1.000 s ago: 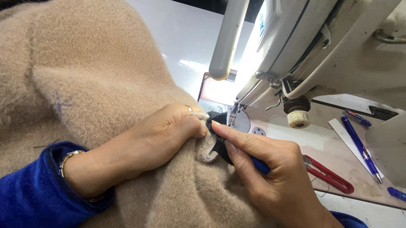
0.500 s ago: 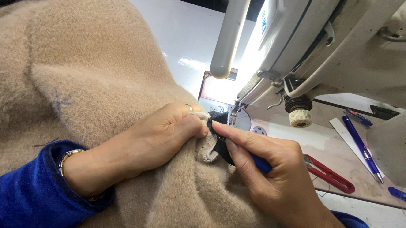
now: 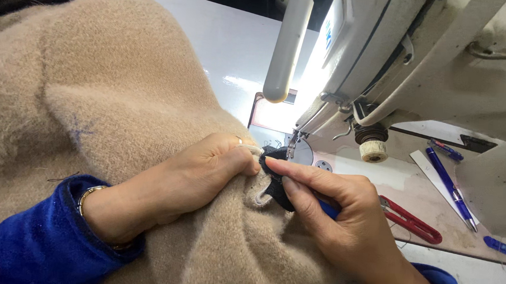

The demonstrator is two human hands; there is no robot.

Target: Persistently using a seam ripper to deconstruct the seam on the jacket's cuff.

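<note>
The left hand (image 3: 204,171) pinches the tan fleece fabric (image 3: 91,103), grip closed on it. The right hand (image 3: 341,223) presses a black piece (image 3: 274,184) (near the sewing machine's (image 3: 398,57) needle), fingers closed around a blue tool.

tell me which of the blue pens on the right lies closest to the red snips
The long blue pen lying on the white strip, just right of the red snips; the other two lie farther off.

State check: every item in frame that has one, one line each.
Left hand: closed, pinching the beige fleece fabric.
Right hand: fingers pressing a small black piece onto the fabric.
Sewing machine lamp: lit.
Red snips: closed, lying flat.
Blue pen: lying flat.
</note>
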